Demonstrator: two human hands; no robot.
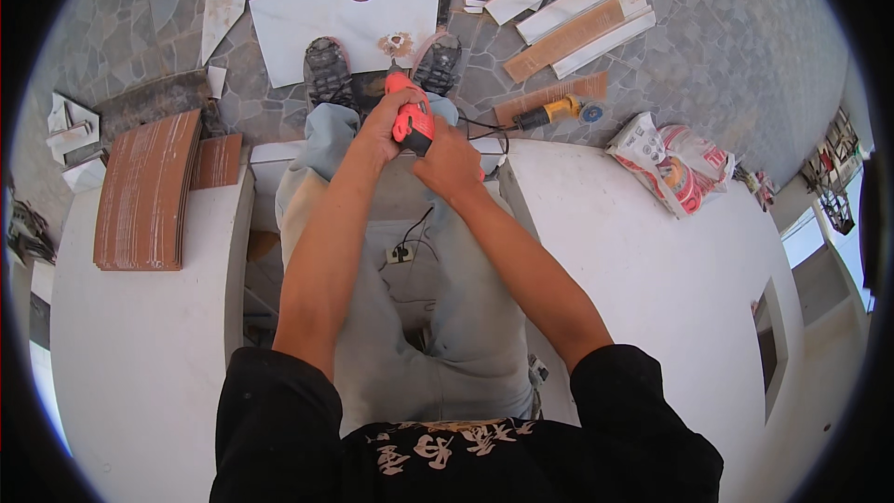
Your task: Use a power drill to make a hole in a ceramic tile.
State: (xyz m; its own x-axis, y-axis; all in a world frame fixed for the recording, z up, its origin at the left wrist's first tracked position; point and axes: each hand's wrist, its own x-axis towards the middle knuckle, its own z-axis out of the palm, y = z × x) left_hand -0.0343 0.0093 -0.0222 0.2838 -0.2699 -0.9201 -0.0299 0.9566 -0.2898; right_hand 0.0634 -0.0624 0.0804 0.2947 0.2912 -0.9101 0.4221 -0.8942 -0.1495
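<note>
Closed around the red drill (411,123), your left hand (377,128) holds its front while your right hand (451,164) clasps its rear (some fingers are hidden). It points at a dusty hole (396,40) toward the white tile's (307,23) near edge, between your 2 shoes (328,72). Rightward lies 1 yellow grinder (562,110); stacked brown tiles (144,196) sit at the left ledge's (140,345) far edge.

The grey stone floor (726,47) carries cut white tiles (321,30).
</note>
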